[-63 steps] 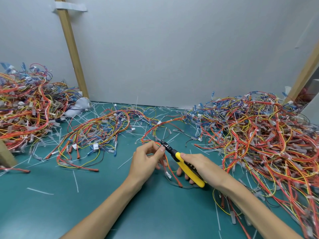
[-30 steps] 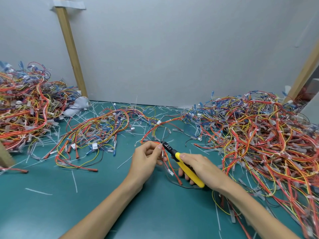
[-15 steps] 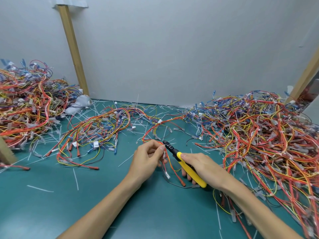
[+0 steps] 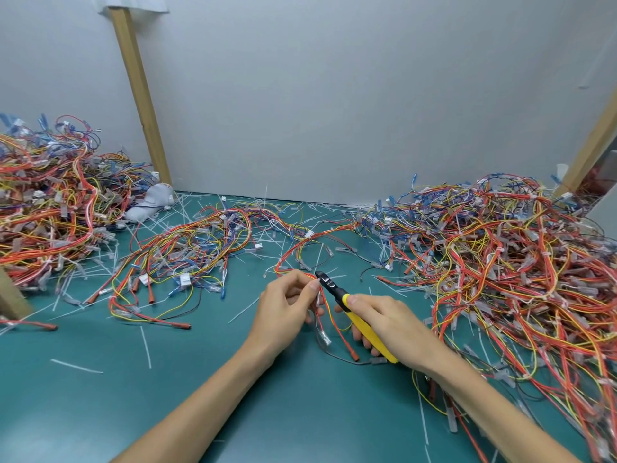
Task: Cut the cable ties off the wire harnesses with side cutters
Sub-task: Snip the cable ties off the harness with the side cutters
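**Fig. Snipping a tie from a wire harness, head view.** The left hand [image 4: 287,309] is pinching a small bundle of red and yellow wires, the harness in hand [image 4: 330,317], between thumb and fingertips, just above the green mat [image 4: 167,396] at mid-bench. The right hand [image 4: 390,324] is curling its fingers round the yellow handles of the side cutters [image 4: 365,329], with the thumb lying along the top. The black nose is pointing up and to the left and is meeting the bundle right beside the left fingertips. Whether the jaws are parted or closed, and whether a cable tie is sitting between them, is too small to tell. The free ends of the harness are trailing down between the two hands onto the mat.

The step in hand appears to be the cutting of a single tie. Doing it well is probably calling for three things:
- slipping only the blade tips under the strap
- holding the wires taut and fanned away from the blades
- squeezing briefly

With fingertips this close to the nose, nicked insulation or skin is the likely fault.

Further out, a right heap [image 4: 517,262] of harnesses is spreading against the right forearm, and a left heap [image 4: 50,208] is lying well apart. A looser middle spread [image 4: 187,252] is lying beyond the left hand. White tie offcuts [image 4: 146,349] are littering the mat.
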